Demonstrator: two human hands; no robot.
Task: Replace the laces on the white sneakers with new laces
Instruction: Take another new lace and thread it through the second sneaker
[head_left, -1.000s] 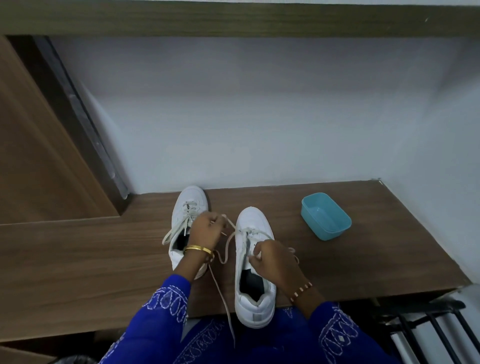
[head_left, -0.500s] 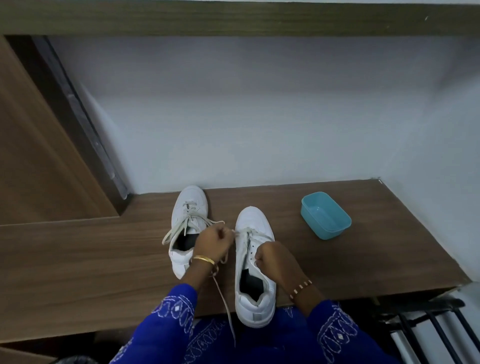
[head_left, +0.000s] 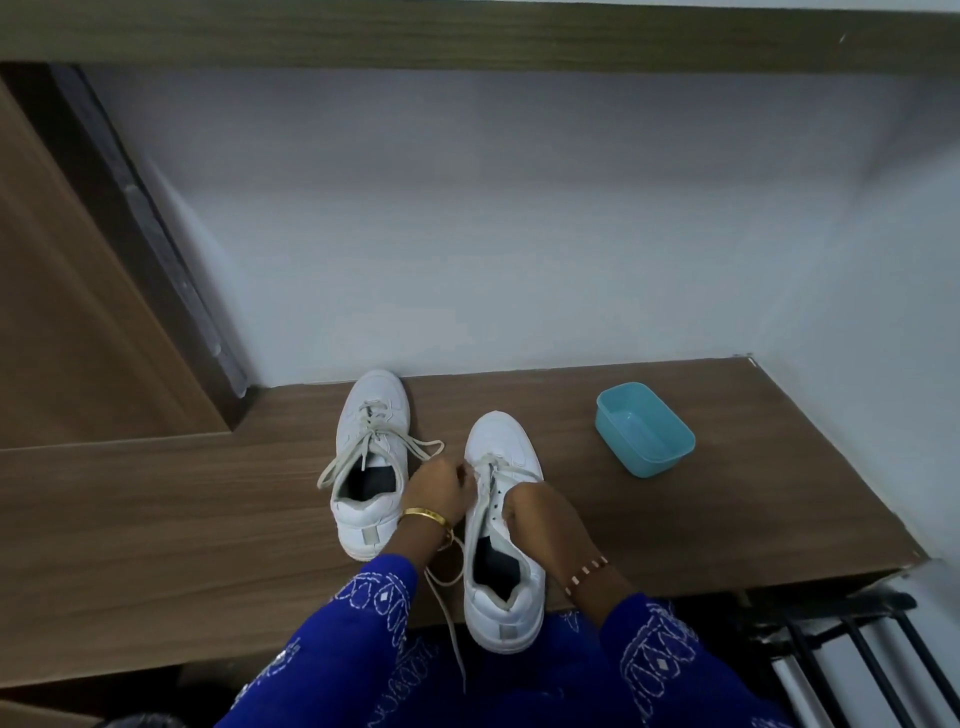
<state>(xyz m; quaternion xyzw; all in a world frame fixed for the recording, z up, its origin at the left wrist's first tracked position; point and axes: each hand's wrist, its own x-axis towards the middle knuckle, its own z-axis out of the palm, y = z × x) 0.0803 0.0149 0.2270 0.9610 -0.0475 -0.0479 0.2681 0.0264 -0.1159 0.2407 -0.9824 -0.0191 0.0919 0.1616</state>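
The wooden tabletop (head_left: 675, 519) runs under and out to both sides of the hands, and everything the task concerns sits on it. Just beyond and to the outside of the left hand (head_left: 439, 486) stands the left sneaker (head_left: 370, 457), toe towards the wall. Its cream lace (head_left: 374, 441) is loosened but threaded through the eyelets, the ends splayed to either side, so by my reading this shoe has not been started on.

Between the two hands stands the right sneaker (head_left: 501, 535), heel at the near edge of the tabletop. Its upper eyelets look bare, and the lace crosses only near the toe end, which suggests the old lace is being drawn out and is partly free. A long loose lace tail (head_left: 447, 618) trails from below the left wrist, past the tabletop edge and down over the blue sleeve.

The left hand is curled, its fingertips pinching the lace at the sneaker's inner side. The right hand (head_left: 540, 514) lies over the sneaker's outer side with its fingers bent; it seems to steady the shoe, but I cannot tell whether it grips lace or upper.

Well beyond the right hand sits a blue tub (head_left: 644, 428); I see no laces in it. New laces are nowhere visible, so most of the work remains.
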